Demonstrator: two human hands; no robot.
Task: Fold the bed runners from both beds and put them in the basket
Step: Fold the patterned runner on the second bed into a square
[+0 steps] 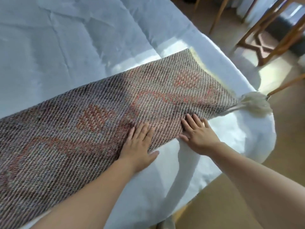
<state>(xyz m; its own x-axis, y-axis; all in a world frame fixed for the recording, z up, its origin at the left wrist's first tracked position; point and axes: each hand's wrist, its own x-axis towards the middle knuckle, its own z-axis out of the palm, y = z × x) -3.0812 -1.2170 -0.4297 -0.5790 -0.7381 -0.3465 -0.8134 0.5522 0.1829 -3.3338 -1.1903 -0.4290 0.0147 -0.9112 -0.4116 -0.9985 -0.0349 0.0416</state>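
Your two forearms come in from the bottom edge, and both hands lie palm-down on the bed runner (102,123), so each grip is spread flat, fingers extended, pinching nothing. Your left hand (140,142) rests wholly on the woven cloth, just inside its near long edge, thumb trailing onto the white bed (49,47) cover. Your right hand (198,134) sits just beside it, straddling that same edge: fingertips on the weave, heel and thumb on the white cover. What matters for the next move is the runner's long axis. It runs crosswise to your arms, stretching away to the left of both grips towards the far side of the bed, where it leaves the view, and ending a short way to the right of your right grip at the short end, with its pale fringe and tassel (255,104) near the corner of the mattress. Your right hand is therefore the nearer one to that end, and the left is better placed to hold the middle steady. My judgement is that folding has not started, since the cloth lies flat in a single layer. To begin, you would need to close a grip on the short end to your right and carry it leftward along the length. No basket is in view.
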